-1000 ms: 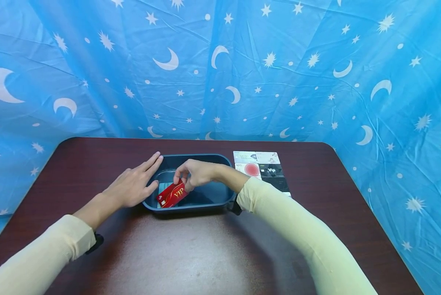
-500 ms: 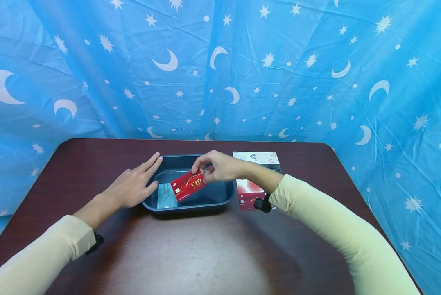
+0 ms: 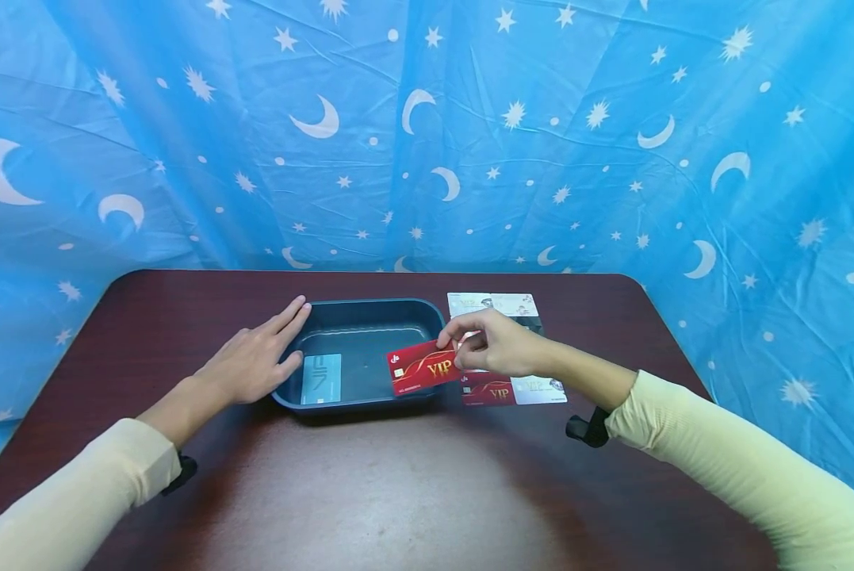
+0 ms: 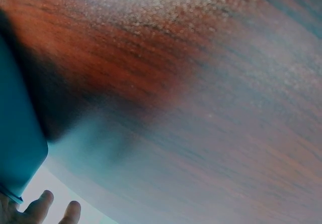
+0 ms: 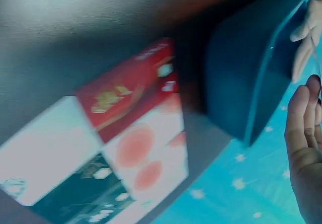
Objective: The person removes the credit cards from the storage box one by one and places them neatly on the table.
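Observation:
A red card with gold VIP lettering is pinched by its right end between the thumb and fingers of my right hand. It overlaps the right end of the dark blue box in the head view. Inside that box, toward the left, a pale blue VIP card lies flat. My left hand rests at the box's left rim, fingers extended; only its fingertips show low in the left wrist view. Beneath my right hand lie rows of cards, including a red VIP card and white cards with red circles.
White cards form the far row, dark ones sit behind my hand, and a white card lies at the near right. The brown table ends at a blue star-patterned curtain.
My right hand has lifted the red card out of the box's left part and moved it right, uncovering the pale blue card. The left hand stays at the rim.

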Demonstrator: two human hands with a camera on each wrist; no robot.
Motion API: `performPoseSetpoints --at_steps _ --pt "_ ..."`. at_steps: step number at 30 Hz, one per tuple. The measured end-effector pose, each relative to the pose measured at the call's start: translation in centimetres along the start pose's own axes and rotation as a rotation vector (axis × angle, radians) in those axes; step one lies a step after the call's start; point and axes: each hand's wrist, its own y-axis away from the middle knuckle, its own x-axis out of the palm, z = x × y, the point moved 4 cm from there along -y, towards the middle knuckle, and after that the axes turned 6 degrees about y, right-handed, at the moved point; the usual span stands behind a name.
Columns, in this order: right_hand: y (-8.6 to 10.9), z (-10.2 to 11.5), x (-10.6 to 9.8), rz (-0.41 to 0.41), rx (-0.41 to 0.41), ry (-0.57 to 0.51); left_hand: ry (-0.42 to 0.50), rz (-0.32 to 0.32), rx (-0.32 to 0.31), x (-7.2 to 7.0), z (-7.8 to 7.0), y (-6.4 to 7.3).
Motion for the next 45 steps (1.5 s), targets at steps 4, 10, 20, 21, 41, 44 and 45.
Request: performPoseSetpoints --at_steps 4,10,20,21,41,44,45 --pt "1.6 -1.6 -0.5 -0.025 0.041 -0.016 -0.003 -0.004 0.003 0.0 0.1 0.1" --pt "3.9 -4.0 -1.1 0.002 0.090 -0.076 -0.006 -0.003 0.005 0.0 0.0 -0.1" --pt "6.9 -7.7 -1.3 0.088 0.146 -0.094 0.003 0.012 -0.005 -0.2 0.0 0.1" --pt "7.1 -8.0 -1.1 0.098 0.149 -0.094 0.003 0.013 -0.004 -0.1 0.1 0.1" --pt "8.1 -11.1 1.5 0.158 0.208 -0.184 0.005 0.010 -0.003 0.0 0.2 -0.2" --pt "8.2 -11.2 1.6 0.160 0.216 -0.185 0.005 0.011 -0.004 0.0 0.2 -0.2" --pt "8.2 -11.2 1.6 0.159 0.213 -0.182 0.005 0.012 -0.005 0.0 0.2 -0.1"
